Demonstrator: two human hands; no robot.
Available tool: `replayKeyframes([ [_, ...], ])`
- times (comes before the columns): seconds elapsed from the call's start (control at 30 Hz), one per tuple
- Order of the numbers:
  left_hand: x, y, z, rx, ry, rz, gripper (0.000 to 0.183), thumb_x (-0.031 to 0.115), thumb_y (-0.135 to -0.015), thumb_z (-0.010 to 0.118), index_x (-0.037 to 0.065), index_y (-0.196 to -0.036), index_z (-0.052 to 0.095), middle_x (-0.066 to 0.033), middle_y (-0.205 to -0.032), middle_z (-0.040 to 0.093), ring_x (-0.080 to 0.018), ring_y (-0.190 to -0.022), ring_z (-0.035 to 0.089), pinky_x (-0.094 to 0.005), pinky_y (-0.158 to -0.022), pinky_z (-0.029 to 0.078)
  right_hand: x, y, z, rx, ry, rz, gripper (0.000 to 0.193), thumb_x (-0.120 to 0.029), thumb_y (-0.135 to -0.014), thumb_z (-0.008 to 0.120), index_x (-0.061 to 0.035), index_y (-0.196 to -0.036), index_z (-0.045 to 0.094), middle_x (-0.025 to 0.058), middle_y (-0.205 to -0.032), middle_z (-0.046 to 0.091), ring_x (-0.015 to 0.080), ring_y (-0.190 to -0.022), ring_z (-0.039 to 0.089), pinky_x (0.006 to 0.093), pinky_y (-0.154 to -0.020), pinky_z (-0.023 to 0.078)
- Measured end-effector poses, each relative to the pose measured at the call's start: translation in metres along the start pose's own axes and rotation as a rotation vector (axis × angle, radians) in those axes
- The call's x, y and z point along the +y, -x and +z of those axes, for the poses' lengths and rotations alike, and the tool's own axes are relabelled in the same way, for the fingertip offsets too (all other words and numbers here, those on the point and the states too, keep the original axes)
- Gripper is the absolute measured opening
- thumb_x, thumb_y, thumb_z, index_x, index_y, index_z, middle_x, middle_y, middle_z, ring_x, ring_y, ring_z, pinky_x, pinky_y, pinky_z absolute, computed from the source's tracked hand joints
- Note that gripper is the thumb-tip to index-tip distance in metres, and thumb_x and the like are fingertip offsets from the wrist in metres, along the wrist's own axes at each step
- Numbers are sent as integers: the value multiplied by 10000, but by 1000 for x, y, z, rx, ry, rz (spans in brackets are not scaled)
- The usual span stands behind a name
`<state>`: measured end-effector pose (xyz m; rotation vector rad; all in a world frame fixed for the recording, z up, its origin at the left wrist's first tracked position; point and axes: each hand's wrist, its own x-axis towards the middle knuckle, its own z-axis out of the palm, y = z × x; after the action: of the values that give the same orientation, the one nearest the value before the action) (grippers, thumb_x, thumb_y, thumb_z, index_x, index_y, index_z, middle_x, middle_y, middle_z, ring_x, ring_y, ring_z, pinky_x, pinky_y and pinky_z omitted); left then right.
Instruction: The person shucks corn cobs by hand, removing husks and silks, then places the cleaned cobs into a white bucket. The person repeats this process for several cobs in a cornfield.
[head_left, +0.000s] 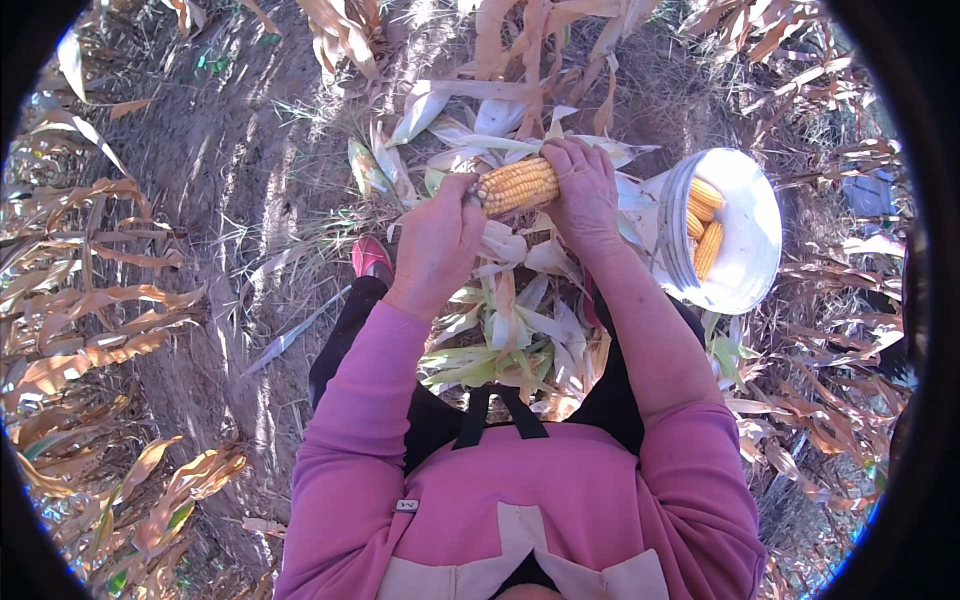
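A yellow ear of corn [518, 186], its kernels bare of husk, lies level between my two hands in front of me. Its left end is gripped by my left hand [438, 240], whose fingers are curled round it. My right hand [582, 190] is closed round the other end, the fingers wrapping over the top. Small dark bits show at the left end beside my thumb. Below the ear, pale and greenish corn husks [510, 330] lie heaped on the ground between my legs.
To the right a white bucket [735, 230] lies tipped, its mouth facing right, with several husked ears of corn [707, 225] inside. Dry corn stalks and leaves [100, 330] stand along both sides. Bare soil [230, 230] runs along the left. My pink shoe [370, 257] rests near the husks.
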<state>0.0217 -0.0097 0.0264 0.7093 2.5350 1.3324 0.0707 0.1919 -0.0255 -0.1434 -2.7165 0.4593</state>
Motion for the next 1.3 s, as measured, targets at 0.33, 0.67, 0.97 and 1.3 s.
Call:
replayKeyframes([
  [0.33, -12, -7, 21, 65, 112, -72, 261, 141, -930, 465, -29, -1100, 566, -246, -728, 633, -407, -713, 645, -467, -670, 487, 7, 1, -2, 23, 23, 10, 558, -72, -613, 757, -131, -1126, 546, 59, -1195, 591, 280, -1196, 517, 467, -1062, 336],
  [0.67, -17, -2, 31, -10, 628, -120, 276, 37, -975, 356, -6, -1188, 527, -63, -920, 631, -99, -742, 612, -250, -673, 517, 17, 1, -6, 54, 31, 24, 561, -88, -621, 766, -145, -1131, 538, 47, -1214, 585, 278, -1210, 512, 471, -1071, 329],
  [0.97, 1, -2, 9, -270, 853, -328, 315, 228, -1026, 441, 16, -1238, 535, -33, -859, 624, -89, -684, 592, -224, -608, 477, 17, 2, -8, 89, 59, 7, 587, -89, -648, 762, -174, -1180, 529, 27, -1265, 559, 271, -1253, 486, 489, -1109, 296],
  [1.3, 1, 3, 6, -306, 786, -352, 365, 137, -986, 402, -17, -1304, 495, -56, -874, 626, -112, -729, 598, -251, -649, 482, 16, 1, -7, 87, 68, 1, 566, -85, -667, 752, -191, -1180, 536, 13, -1280, 550, 265, -1273, 476, 501, -1125, 276],
])
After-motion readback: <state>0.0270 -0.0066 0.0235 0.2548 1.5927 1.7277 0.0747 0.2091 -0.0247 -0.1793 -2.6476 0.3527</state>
